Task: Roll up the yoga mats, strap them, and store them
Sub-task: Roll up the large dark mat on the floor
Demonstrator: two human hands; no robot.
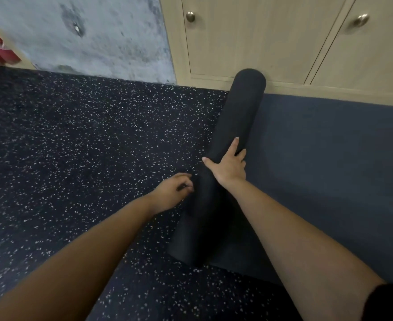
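One rolled mat (pixel 239 117) by shut cupboard (pixel 248 42); right hand's (pixel 229 169) fingers (pixel 233 144) grip it, left hand (pixel 173 189) seemingly pinches it.

The dark rubber floor (pixel 75 147), flecked with white, spreads out to the left of the left hand (pixel 174 188) and runs beneath both forearms. A blue mat (pixel 329 170) lies flat on it to the right of the right hand (pixel 229 167). A black rolled mat (pixel 244 112) lies along the blue mat's left edge, under the right hand, its far end against the pale cabinet (pixel 260 42) standing beyond both hands.
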